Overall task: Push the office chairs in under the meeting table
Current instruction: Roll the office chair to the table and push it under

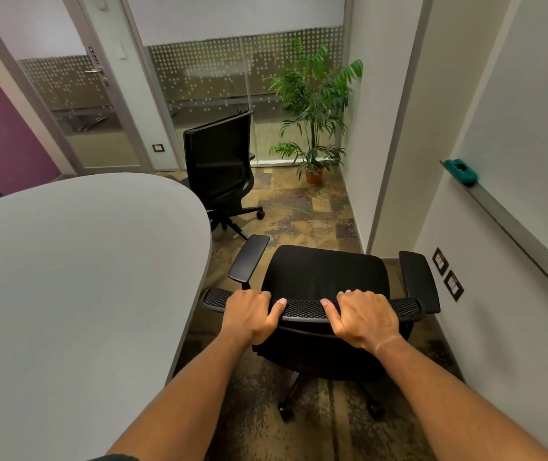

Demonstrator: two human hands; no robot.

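A black office chair [327,272] with armrests stands right in front of me, to the right of the grey rounded meeting table [76,271], its seat facing away from me. My left hand [251,316] and my right hand [362,316] both grip the mesh top edge of its backrest, fingers curled over it. A second black office chair [219,161] stands further off at the table's far curved end, its back turned towards me and its seat partly under the table.
A potted green plant [314,128] stands in the far corner by the glass partition. A white wall with sockets [447,272] and a whiteboard ledge holding a teal eraser [462,171] runs close on the right. Patterned carpet lies between the chairs.
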